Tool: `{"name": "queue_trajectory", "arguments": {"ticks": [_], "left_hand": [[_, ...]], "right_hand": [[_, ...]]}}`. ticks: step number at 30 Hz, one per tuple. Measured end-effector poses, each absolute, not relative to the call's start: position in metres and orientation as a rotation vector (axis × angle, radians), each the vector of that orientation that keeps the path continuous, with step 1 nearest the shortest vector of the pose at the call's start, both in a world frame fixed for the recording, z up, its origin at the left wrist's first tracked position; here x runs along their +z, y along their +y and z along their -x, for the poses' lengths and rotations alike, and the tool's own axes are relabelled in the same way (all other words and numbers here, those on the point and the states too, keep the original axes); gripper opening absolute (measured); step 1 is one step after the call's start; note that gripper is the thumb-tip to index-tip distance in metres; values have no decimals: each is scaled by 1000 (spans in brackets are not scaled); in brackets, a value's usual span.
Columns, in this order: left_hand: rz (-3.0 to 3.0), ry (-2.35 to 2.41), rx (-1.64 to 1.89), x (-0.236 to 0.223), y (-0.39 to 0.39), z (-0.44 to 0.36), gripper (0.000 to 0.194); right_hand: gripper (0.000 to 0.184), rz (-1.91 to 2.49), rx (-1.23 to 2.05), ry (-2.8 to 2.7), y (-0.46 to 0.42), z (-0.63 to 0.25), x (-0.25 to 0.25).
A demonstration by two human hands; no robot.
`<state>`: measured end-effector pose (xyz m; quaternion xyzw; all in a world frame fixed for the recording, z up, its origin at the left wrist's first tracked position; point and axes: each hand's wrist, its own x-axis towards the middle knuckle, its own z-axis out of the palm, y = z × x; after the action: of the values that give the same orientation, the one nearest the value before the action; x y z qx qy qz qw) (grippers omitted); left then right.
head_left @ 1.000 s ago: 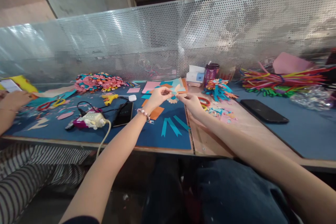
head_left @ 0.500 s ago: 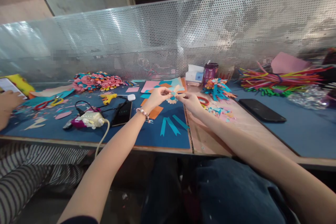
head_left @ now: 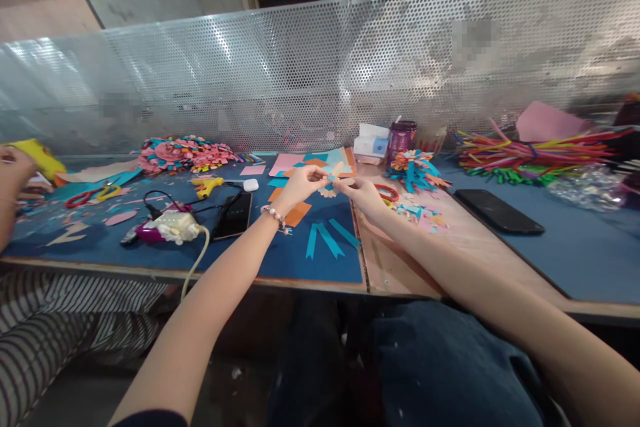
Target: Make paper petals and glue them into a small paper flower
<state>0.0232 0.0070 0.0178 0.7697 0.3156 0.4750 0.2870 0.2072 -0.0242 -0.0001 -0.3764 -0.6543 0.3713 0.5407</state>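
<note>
Both hands pinch a small paper flower (head_left: 329, 192) with cream petals and some blue at its middle, held above the blue mat. My left hand (head_left: 306, 185), with a beaded bracelet at the wrist, grips its left side. From the right, my right hand (head_left: 364, 195) holds it between thumb and fingers, which partly cover it. Just below lie several blue paper strips (head_left: 326, 240) with notched ends. Orange paper squares (head_left: 297, 213) rest under and beside my left hand. Pink, blue and orange sheets (head_left: 285, 164) lie behind the flower.
To the left are a power strip (head_left: 175, 227), a phone (head_left: 235, 217) and a yellow glue gun (head_left: 206, 187). A heap of paper flowers (head_left: 185, 155) stands behind. On the right are red-handled scissors (head_left: 386, 192), a dark cup (head_left: 401, 137) and a black phone (head_left: 499, 211). A co-worker's hand (head_left: 17, 170) shows far left.
My hands and the paper flower stay nearly in place. The co-worker's hand at far left has risen and now covers more of the white thing there.
</note>
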Motion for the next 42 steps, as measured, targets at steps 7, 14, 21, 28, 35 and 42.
{"name": "queue_trajectory", "arguments": {"ticks": [7,14,21,28,35,42], "left_hand": [[-2082,826,1263,14,10,-23,21],[-2077,831,1234,12,10,-23,25],[-2055,836,1221,14,7,-23,28],[-2053,836,1227,14,5,-24,28],[-2031,817,1217,13,7,-24,30],[-2045,877,1171,15,0,-24,27]], "right_hand": [[41,1002,784,-1565,-21,-209,-4],[38,1037,724,-1597,-26,-208,2],[42,1012,733,-1600,-28,-209,2],[46,1009,764,-1566,-24,-207,-2],[43,987,815,-1524,-26,-208,1],[42,985,769,-1592,-25,-208,0]]}}
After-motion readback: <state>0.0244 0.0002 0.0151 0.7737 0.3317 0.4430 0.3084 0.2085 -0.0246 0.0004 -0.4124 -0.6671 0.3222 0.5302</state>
